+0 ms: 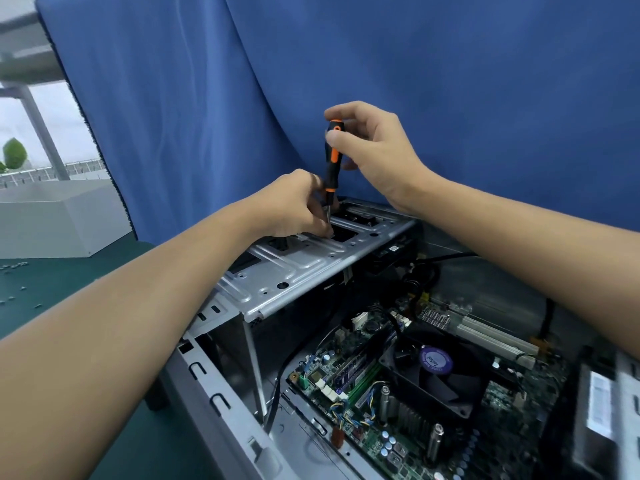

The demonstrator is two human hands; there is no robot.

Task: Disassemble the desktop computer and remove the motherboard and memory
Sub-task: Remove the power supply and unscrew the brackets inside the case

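An open desktop case (207, 396) lies on its side. Inside it the green motherboard (349, 441) shows, with a black CPU fan (436, 375) and memory sticks (360, 375) beside it. A silver metal drive bracket (298, 265) spans the top of the case. My right hand (374, 150) pinches the top of a black-and-orange screwdriver (331, 161) that stands upright, tip down on the bracket. My left hand (298, 206) curls around the screwdriver's shaft near the tip, resting on the bracket.
A blue curtain (381, 64) hangs right behind the case. The green mat (62, 285) at left carries several small loose screws (14, 268). A grey box (59, 223) stands at far left. A power supply (602, 410) fills the case's right end.
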